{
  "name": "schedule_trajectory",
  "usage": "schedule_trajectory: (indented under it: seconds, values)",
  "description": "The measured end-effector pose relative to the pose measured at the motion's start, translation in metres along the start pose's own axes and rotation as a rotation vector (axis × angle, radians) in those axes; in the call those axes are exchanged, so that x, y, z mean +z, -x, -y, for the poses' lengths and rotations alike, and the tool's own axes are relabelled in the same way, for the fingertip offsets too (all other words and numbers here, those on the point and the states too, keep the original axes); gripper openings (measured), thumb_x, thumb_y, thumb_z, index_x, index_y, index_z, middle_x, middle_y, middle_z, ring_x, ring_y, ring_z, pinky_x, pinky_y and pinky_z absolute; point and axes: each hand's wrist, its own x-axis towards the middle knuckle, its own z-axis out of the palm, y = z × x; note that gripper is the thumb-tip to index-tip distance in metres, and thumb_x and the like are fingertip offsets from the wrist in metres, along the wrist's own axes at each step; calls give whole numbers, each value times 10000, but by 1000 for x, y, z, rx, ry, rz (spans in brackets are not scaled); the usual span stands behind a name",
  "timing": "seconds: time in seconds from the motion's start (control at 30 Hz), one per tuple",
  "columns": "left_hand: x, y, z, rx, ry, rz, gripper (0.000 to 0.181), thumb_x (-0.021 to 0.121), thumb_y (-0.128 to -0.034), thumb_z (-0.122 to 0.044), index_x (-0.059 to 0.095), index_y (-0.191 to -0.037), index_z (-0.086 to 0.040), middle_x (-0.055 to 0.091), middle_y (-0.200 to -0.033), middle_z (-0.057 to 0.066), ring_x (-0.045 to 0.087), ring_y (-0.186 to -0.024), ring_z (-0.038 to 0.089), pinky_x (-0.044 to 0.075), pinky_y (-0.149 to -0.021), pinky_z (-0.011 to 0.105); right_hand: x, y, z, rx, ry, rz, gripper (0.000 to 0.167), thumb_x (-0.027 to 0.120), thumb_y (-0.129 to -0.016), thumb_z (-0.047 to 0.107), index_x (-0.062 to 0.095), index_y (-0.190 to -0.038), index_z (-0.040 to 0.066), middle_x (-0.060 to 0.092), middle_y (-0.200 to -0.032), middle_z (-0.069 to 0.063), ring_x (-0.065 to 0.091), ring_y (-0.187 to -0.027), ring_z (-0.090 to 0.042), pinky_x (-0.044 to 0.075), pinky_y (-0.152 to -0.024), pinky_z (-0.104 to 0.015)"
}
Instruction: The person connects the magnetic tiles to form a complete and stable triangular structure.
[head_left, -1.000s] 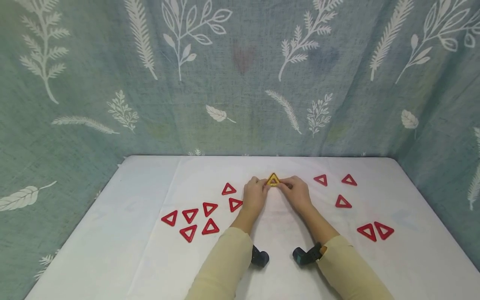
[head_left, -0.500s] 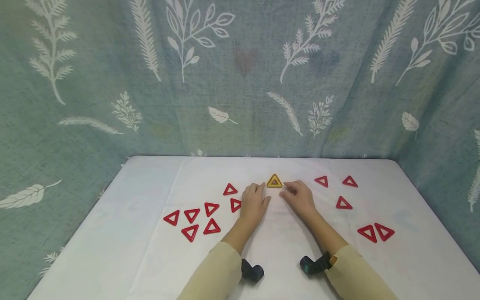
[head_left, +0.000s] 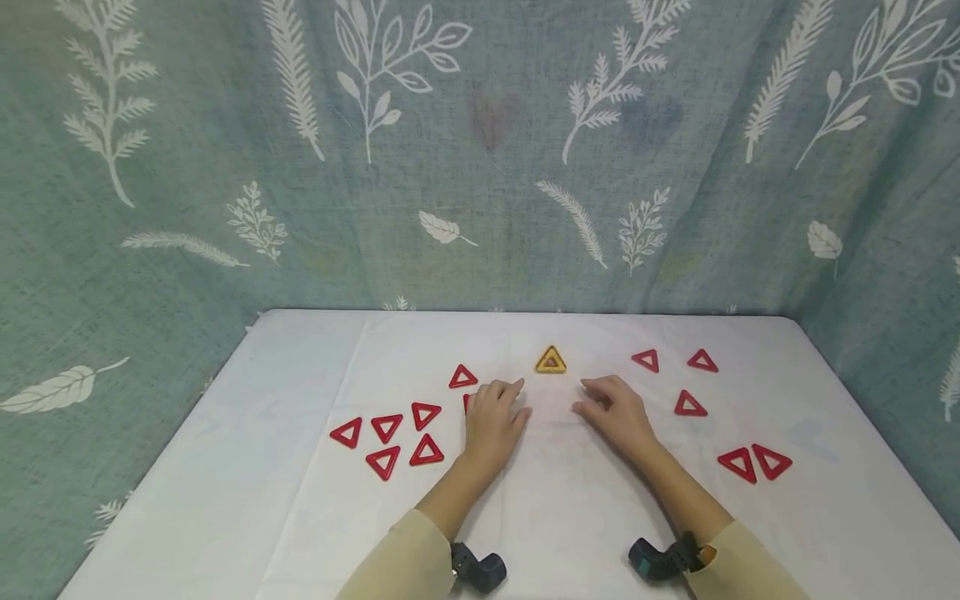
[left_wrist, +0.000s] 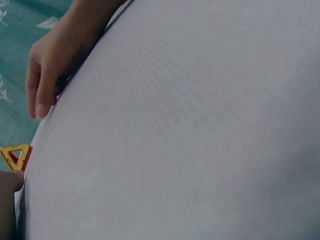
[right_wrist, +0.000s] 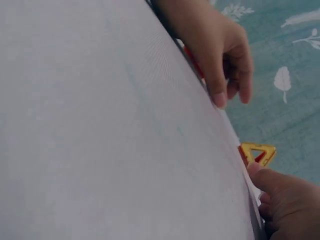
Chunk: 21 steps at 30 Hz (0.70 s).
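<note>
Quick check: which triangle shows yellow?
The yellow-faced triangle farther from the camera than the left hand and right hand, sideways between them; the other visible triangles are red.

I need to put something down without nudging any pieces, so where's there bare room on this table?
The roomiest bare patch of the white table lies left of the leftmost red triangle. A smaller gap opens between the left hand and right hand, in front of the yellow triangle. It's crowded just left of the left hand, within the red cluster.
</note>
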Motion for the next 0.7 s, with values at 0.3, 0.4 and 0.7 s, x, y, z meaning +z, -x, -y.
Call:
schedule_trajectory:
  seconds: [0.3, 0.4, 0.7]
  values:
    - [-9, 14, 4, -8, -3, 12, 462, 790, -763, -222, 651, -1190, -114, 600, -999, 35, 536, -927, 197, 397, -777, 348, -12, 21, -13, -102, 62, -72, 435, 771, -789, 226, 649, -1178, 73, 618, -1092, -78, 561, -1019, -232, 497, -854, -432]
    - [-12, 20, 6, -19, -9, 36, 486, 789, -766, -246, 640, -1213, -125, 592, -1029, 27, 529, -958, 188, 392, -788, 346, -18, 27, -15, -98, 103, -95, 447, 773, -785, 225, 648, -1188, 76, 603, -1121, -94, 510, -1055, -248, 488, -850, -446]
    - [-24, 30, 22, -121, -54, 34, 529, 803, -745, -290, 640, -1217, -115, 560, -1025, 43, 506, -901, 212, 338, -745, 357, -41, 34, -30, -119, 171, -186, 463, 779, -768, 163, 635, -1183, 17, 566, -1132, -161, 467, -1049, -298, 445, -807, -467]
